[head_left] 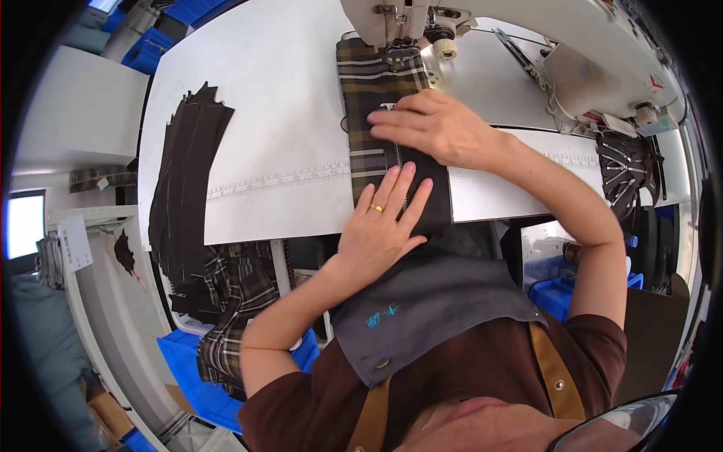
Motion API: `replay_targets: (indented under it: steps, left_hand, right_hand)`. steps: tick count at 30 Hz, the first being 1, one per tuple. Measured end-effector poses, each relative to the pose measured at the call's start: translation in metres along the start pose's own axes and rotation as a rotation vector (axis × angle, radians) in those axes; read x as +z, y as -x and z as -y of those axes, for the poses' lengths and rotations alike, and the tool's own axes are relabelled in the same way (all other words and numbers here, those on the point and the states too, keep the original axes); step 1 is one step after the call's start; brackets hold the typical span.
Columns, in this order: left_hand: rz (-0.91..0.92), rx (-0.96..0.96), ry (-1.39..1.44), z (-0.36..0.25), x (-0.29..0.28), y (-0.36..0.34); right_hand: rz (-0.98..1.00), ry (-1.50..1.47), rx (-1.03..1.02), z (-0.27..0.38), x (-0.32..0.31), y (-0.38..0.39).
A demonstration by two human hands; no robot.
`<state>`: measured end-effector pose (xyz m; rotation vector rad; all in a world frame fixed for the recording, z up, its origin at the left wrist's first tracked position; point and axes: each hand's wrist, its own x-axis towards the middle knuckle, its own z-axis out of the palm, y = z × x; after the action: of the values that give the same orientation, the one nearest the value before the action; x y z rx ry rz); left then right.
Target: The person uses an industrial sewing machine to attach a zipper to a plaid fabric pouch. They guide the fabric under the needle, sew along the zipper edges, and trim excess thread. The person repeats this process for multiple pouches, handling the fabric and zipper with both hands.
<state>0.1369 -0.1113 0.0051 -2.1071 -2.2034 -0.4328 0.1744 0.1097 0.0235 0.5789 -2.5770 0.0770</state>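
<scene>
1. Strips of dark brown cloth (192,173) lie stacked at the left of the white, ruler-marked bench (279,98); brown-and-white checked cloth (237,290) hangs below them, over a blue plastic bin (181,377).
2. Left of centre, the left hand (380,230) is open, palm down with fingers spread, its fingertips resting on the lower part of the work.
3. That work is a brown, black and white checked fabric panel (365,83) with a dark, metal-toothed zip (399,156) along it; it lies on the bench, its far end just under the needle area of the white sewing machine (617,71).
4. The right hand (444,132) lies across the zip's upper part, fingers extended together, gripping nothing that shows; its thumb is hidden.
5. Good handling here likely means light, even pressure from flat fingers: zip straight, layers smooth, no stretching of the checks, fingertips well clear of the needle.
6. Farther right lie metal snips (518,54) and a bundle of dark zips (623,162).
</scene>
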Motion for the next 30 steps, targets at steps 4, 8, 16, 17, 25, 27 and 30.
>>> replay_targets:
  steps: [4, 8, 16, 17, 25, 27, 30]
  left_hand:
    - [-0.063, -0.038, 0.03, -0.006, 0.007, -0.003]
    - [-0.039, -0.05, 0.059, -0.006, 0.004, -0.003]
    - [-0.016, -0.043, 0.105, -0.006, -0.006, -0.005]
    - [-0.012, -0.039, 0.126, -0.004, -0.01, -0.006]
    - [-0.298, -0.081, 0.365, 0.104, -0.017, -0.076]
    - [-0.236, 0.014, -0.02, 0.116, 0.0, -0.085]
    - [-0.161, -0.029, -0.028, 0.116, 0.011, -0.085]
  right_hand:
    - [0.262, 0.032, -0.207, -0.005, -0.013, -0.014]
    - [0.287, 0.084, -0.298, -0.007, -0.023, -0.023]
    - [0.257, 0.048, -0.244, 0.0, -0.018, -0.018]
    - [0.239, 0.056, -0.234, 0.001, -0.017, -0.017]
    - [0.0, -0.058, -0.033, 0.007, -0.002, 0.003]
    - [-0.044, -0.079, 0.009, 0.005, 0.002, 0.011]
    - [-0.118, -0.123, 0.108, 0.013, 0.01, 0.02]
